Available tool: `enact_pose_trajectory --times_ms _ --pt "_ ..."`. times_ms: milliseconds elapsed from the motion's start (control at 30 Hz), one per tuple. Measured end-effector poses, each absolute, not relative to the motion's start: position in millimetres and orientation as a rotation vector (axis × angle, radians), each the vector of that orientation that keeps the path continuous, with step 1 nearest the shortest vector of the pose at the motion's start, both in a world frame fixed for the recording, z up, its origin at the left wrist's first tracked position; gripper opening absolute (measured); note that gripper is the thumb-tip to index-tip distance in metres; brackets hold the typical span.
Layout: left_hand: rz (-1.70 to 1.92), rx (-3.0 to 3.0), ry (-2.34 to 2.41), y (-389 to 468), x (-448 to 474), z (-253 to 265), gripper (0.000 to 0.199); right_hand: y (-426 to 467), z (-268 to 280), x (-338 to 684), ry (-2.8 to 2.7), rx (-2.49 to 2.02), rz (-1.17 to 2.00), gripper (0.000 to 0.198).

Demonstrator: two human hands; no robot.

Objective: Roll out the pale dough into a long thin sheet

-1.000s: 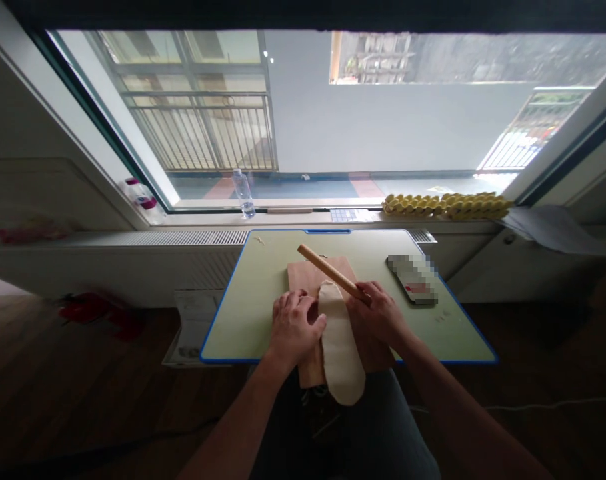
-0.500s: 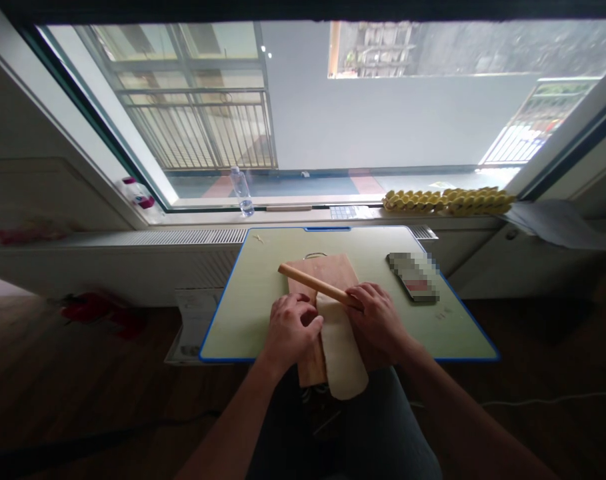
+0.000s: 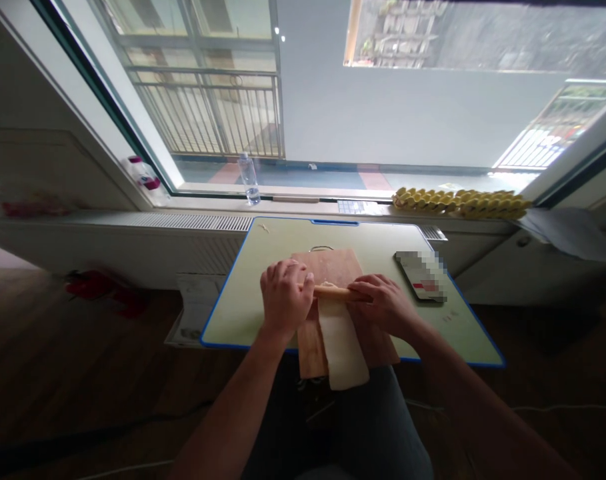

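A wooden rolling pin (image 3: 334,292) lies crosswise over the far end of a long pale strip of dough (image 3: 343,343). My left hand (image 3: 287,297) is closed round the pin's left end, with the thumb toward the middle. On its right end, my right hand (image 3: 383,301) grips with the fingers bent over the wood. Beneath the dough is a wooden cutting board (image 3: 313,347) with a metal handle at its far side. The near end of the dough hangs past the board's front edge, above my legs.
The board rests on a pale green folding table (image 3: 247,287) with a blue rim. A phone (image 3: 420,277), partly pixelated, lies on the right. Along the windowsill stand a clear bottle (image 3: 249,179), a bottle with a pink cap (image 3: 145,177) and yellow egg cartons (image 3: 457,202).
My left hand has taken hold of the rolling pin's left end. The pin has swung from a slant to nearly level and now lies across the dough. The view has tilted slightly down.
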State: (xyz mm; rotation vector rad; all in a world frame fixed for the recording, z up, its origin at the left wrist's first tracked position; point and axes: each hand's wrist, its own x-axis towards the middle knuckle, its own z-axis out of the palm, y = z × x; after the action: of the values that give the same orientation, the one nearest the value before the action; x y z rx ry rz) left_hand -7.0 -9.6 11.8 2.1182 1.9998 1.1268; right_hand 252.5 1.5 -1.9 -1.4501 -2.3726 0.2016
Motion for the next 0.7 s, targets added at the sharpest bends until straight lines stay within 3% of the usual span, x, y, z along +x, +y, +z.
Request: enact_pose_trajectory --times_ms 167,433,700 --pt "0.811 2.212 2.095 -6 -7 -7 0.026 11 3 253 -2.490 -1.456 0.155 0.036" --pt "0.651 2.212 2.208 6 -5 -12 0.043 30 -5 231 -2.376 -1.741 -0.137 0.054" --pt "0.464 2.168 2.227 40 -5 -1 0.046 57 -10 222 -2.255 -1.933 -0.042 0.058"
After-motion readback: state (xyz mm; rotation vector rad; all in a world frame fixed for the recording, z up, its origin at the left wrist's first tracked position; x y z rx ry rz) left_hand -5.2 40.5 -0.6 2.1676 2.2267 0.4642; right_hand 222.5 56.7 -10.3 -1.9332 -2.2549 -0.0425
